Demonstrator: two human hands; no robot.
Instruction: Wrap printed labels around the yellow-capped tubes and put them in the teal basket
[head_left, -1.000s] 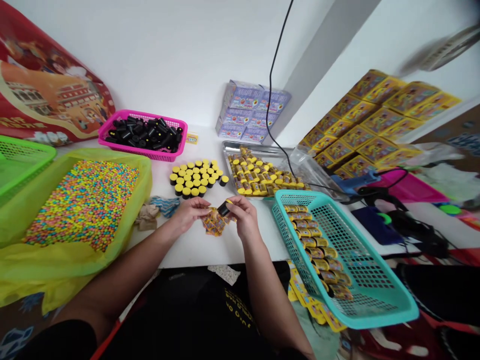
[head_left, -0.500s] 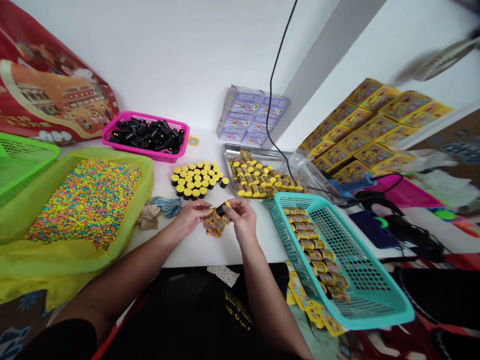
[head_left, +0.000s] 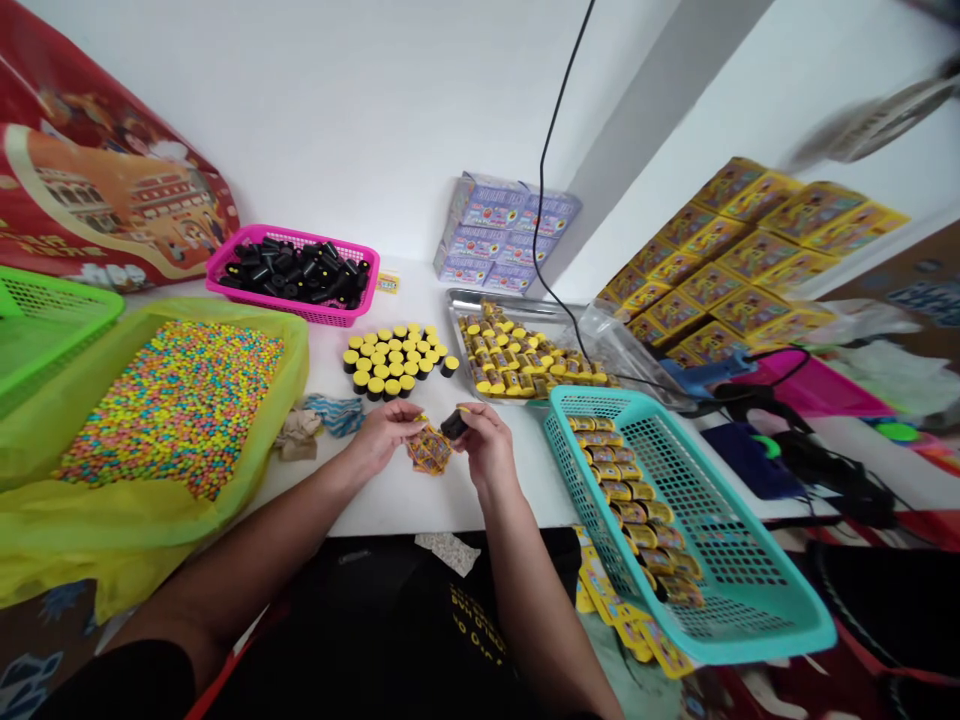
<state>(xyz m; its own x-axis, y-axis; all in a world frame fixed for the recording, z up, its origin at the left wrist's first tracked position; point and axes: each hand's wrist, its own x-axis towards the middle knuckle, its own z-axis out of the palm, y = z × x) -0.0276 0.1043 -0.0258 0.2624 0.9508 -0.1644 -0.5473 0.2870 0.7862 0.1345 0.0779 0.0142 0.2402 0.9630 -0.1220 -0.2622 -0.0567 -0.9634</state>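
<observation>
My right hand (head_left: 487,440) is closed around a small black canister (head_left: 453,425), tilted between the thumb and fingers; its lid is mostly covered by the fingers. My left hand (head_left: 386,432) pinches the edge of a small yellow printed label (head_left: 421,420) between thumb and forefinger. Just below the two hands, a little pile of yellow-orange printed labels (head_left: 430,455) lies on the white table (head_left: 375,503). Behind them stand several black canisters with yellow lids (head_left: 394,368), upright in a tight group.
A pink basket (head_left: 345,317) holds black canisters. Colourful candies (head_left: 180,400) fill a yellow-lined tub at left. A metal tray (head_left: 461,330) and a turquoise basket (head_left: 739,500) hold labelled canisters. Yellow boxes (head_left: 720,260) are stacked at right. A black cable (head_left: 537,220) hangs over the tray.
My right hand has moved slightly away from my left and turned the canister, showing more of its black side. The label pinched in my left hand is now apart from it.
</observation>
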